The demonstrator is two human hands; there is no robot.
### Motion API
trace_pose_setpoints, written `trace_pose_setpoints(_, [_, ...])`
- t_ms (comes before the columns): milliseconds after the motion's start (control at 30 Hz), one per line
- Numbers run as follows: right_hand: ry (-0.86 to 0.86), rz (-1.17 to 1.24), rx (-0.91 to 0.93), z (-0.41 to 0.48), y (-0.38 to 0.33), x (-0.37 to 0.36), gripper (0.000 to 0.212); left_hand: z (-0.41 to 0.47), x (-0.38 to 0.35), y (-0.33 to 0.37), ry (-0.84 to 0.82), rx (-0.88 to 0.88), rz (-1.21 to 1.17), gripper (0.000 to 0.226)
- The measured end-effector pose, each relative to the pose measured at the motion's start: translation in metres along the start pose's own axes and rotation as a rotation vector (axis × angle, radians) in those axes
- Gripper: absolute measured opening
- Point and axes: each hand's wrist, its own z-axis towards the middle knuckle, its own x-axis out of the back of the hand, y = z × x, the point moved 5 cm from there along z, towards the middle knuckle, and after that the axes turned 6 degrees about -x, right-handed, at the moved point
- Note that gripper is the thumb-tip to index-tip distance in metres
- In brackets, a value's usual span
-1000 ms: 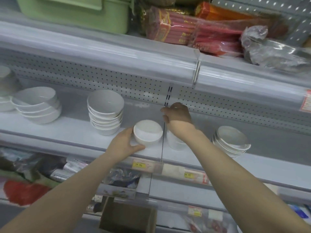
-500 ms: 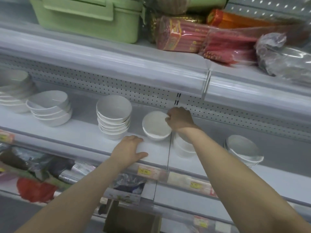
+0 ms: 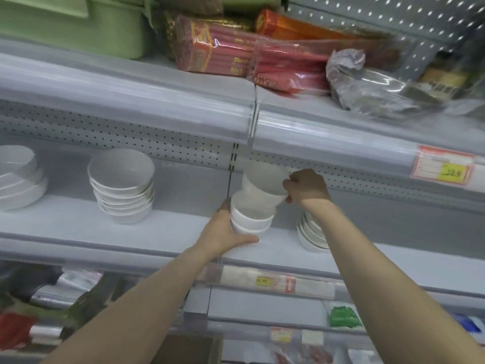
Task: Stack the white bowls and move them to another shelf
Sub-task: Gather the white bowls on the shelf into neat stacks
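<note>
On the grey middle shelf (image 3: pixel 78 227) a short stack of small white bowls (image 3: pixel 250 219) stands near the centre seam. My left hand (image 3: pixel 225 232) grips that stack from its left side, thumb under its front. My right hand (image 3: pixel 305 186) pinches the right rim of a single white bowl (image 3: pixel 262 183), which is tilted and sits partly on top of the stack. A taller stack of white bowls (image 3: pixel 122 187) stands to the left, another stack of bowls (image 3: pixel 18 177) at the far left edge. More white dishes (image 3: pixel 311 232) lie right of my right forearm.
The shelf above (image 3: pixel 131 101) overhangs closely and carries a green box (image 3: pixel 78 24), red packets (image 3: pixel 236 53) and a plastic bag (image 3: pixel 367 82). A price tag (image 3: pixel 443 165) hangs on its rail at the right. Lower shelves hold packaged goods.
My right hand has lifted the single bowl and brought it rightward onto the small stack. My left hand left the shelf edge and took hold of that stack. The view shifted right.
</note>
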Motion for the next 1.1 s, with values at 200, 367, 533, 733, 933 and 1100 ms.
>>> trace_pose_setpoints(200, [-0.033, -0.116, 0.009, 0.002, 0.007, -0.03, 0.025, 0.002, -0.008, 0.002, 0.06, 0.028, -0.019, 0.108])
trace_pose_setpoints(367, [-0.048, -0.162, 0.023, 0.007, 0.011, -0.045, 0.025, 0.002, -0.004, 0.005, 0.025, 0.039, 0.002, 0.097])
trace_pose_setpoints(533, [-0.047, -0.216, 0.081, 0.008, 0.009, -0.047, 0.029, 0.003, -0.003, 0.007, -0.005, 0.03, 0.014, 0.092])
trace_pose_setpoints(733, [-0.025, -0.245, 0.109, 0.008, 0.011, -0.045, 0.028, 0.003, -0.003, 0.007, -0.03, 0.042, 0.012, 0.095])
trace_pose_setpoints(933, [0.165, -0.37, 0.315, 0.0, -0.004, -0.027, 0.038, -0.004, 0.008, 0.011, -0.138, 0.023, 0.18, 0.097])
trace_pose_setpoints(1100, [0.229, -0.407, 0.607, -0.013, -0.039, -0.023, 0.045, -0.013, 0.041, 0.018, -0.094, -0.007, 0.529, 0.085])
